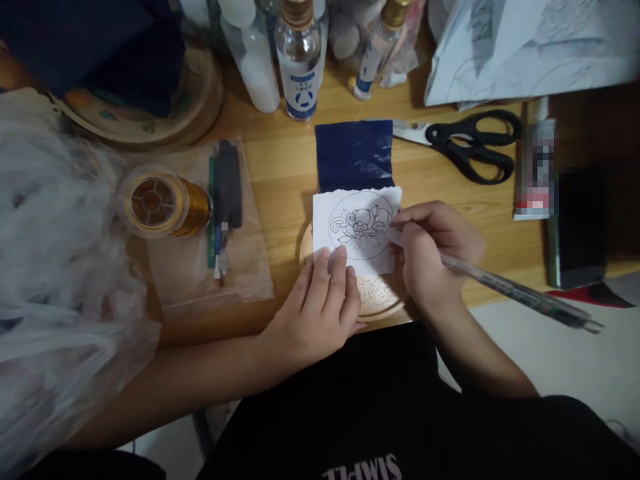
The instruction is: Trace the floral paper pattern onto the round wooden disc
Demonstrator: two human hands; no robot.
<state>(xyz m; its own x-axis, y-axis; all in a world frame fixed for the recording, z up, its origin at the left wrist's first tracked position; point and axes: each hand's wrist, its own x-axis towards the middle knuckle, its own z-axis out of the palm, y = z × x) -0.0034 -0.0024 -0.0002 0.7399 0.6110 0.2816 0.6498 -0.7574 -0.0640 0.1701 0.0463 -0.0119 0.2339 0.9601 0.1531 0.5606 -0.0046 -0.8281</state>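
Observation:
A white sheet of paper (324,212) bears a black line drawing of flowers inside a circle. It lies over a round wooden disc (373,298) with a carved or drawn pattern showing below it. My left hand (320,307) rests with fingers stretched out on the paper's lower edge. In my right hand (433,257) a pen (505,287) is gripped, its tip end at the right side of the drawing; the tip itself is hidden by the fingers. A dark blue sheet (355,155), perhaps carbon paper, sticks out behind the white paper.
Black-handled scissors (470,143), a tube (537,167) and a dark phone (577,230) lie right. Bottles (301,80) stand at the back. A spool of golden thread (193,207) and brushes (220,220) rest on a clear bag (245,267) left, beside crumpled plastic (55,253).

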